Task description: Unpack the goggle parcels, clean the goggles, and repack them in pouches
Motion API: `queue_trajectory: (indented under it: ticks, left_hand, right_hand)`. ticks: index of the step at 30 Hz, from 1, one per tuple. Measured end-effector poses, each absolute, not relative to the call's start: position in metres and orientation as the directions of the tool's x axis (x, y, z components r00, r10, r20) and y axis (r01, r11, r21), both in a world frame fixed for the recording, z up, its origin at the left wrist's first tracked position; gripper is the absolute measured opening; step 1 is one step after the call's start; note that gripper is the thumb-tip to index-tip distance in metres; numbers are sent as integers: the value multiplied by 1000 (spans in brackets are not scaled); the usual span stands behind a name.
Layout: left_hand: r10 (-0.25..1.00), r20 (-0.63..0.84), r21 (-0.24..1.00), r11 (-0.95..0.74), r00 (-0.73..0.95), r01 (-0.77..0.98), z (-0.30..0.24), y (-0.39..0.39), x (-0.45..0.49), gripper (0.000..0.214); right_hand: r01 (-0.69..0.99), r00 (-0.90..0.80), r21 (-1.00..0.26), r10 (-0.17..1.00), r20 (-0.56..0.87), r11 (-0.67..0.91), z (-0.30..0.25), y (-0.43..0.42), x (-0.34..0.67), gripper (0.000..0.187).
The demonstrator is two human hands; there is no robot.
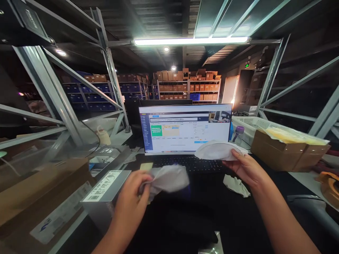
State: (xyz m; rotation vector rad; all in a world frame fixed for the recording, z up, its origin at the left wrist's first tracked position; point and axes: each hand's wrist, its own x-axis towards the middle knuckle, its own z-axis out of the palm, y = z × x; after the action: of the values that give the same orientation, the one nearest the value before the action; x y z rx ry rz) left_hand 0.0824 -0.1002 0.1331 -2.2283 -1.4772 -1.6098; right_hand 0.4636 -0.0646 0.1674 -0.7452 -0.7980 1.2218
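My left hand [135, 192] pinches the end of a thin greyish-white sheet [173, 178], cloth or soft paper, which is smeared by motion. My right hand [242, 164] grips a white, curved, flattened piece [218, 151] between thumb and fingers, in front of the monitor's lower right corner. What that piece is made of, I cannot tell. Both hands are above the black desktop [190, 218], apart from each other. A crumpled whitish scrap [236, 186] lies on the desk just below my right hand. Beside my left forearm stands a grey box [104, 194] with a white label on top.
A lit monitor [182, 134] and black keyboard [190, 163] are ahead. Brown cartons stand at left [45, 197] and right [283, 150], near a white plastic basket [243, 128] and a purple-capped bottle [239, 133]. A clear wrapper [214, 247] lies at the front; a grey handheld device [312, 208] is at right.
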Motion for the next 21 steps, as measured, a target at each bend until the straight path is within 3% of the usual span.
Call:
queue_trajectory:
  ticks: [5,9,13,17,19,21]
  left_hand:
    - [632,740,138,-475,228,869,65,-127,39,13]
    - [696,653,42,-428,299,903,38,-150,46,15]
    - [707,664,161,-454,245,876,70,-162,84,48]
    - [737,627,343,-554,254,758,103,-140,111,89]
    - [737,605,416,-616,302,669,105,-122,118,93]
    - [721,593,468,-671,358,575,101,-107,121,76]
  right_hand:
    - [-486,93,-868,994,63,100,166,-68,440,46]
    - [-359,-2,-926,993,122,113,156,-75,409,50]
    - [-67,-138,-964,954,265,258,145,-87,379,28]
    - [264,-244,-837,873,423,480,134,-102,356,4]
    - [322,-286,-772,833,473,548,129,-109,347,11]
    - [315,-332,-722,784,524,616,125,-116,341,23]
